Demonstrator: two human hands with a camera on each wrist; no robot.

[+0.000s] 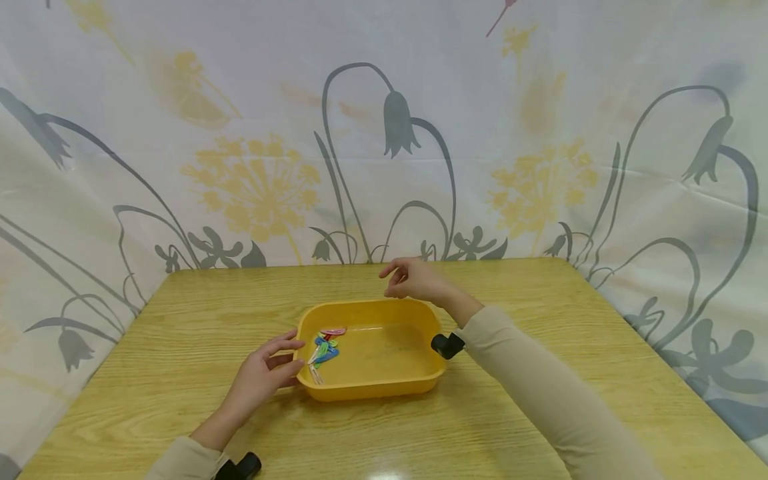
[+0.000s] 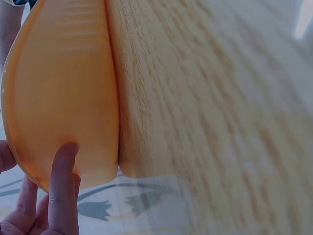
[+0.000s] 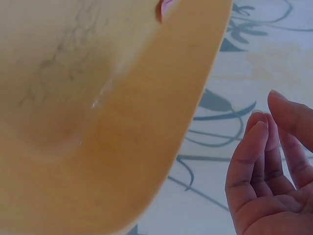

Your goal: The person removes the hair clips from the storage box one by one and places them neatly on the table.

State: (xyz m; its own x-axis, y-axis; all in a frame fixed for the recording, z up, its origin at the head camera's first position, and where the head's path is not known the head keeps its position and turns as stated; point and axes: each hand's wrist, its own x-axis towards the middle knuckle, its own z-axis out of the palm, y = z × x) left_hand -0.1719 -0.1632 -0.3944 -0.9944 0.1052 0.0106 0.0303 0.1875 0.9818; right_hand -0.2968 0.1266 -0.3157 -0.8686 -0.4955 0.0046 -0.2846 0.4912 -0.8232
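A yellow plastic tray sits on the wooden table. Small colourful snap hair clips, in pink, blue, green and pale tones, lie heaped at its left end. My left hand holds the tray's left end; the left wrist view shows fingers against the outer wall and one digit over the rim. Above the tray's far edge hovers my right hand, its fingers loosely bent with nothing between them. In the right wrist view the fingertips stay apart from the tray, where a bit of a pink clip shows.
The wooden table reaches back to a pale curtain printed with grey and yellow flowers, which also hangs along both sides. A black wrist camera on the right sleeve overlaps the tray's right rim.
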